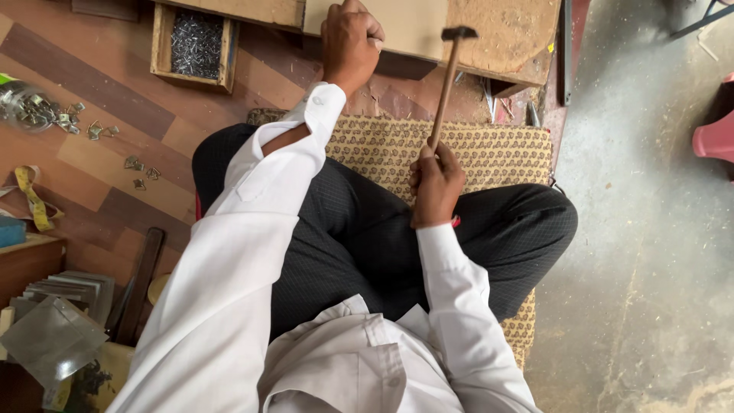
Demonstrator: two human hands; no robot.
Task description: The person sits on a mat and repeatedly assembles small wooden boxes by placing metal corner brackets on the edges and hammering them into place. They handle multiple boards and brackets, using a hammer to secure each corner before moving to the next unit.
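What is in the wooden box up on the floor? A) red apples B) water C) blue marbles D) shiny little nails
D. The small wooden box on the floor is filled with a heap of thin silvery nails, while the right hand holds a hammer nearby.

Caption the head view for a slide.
Seated cross-legged on a patterned mat, the right hand raises a hammer while the left hand steadies a board.
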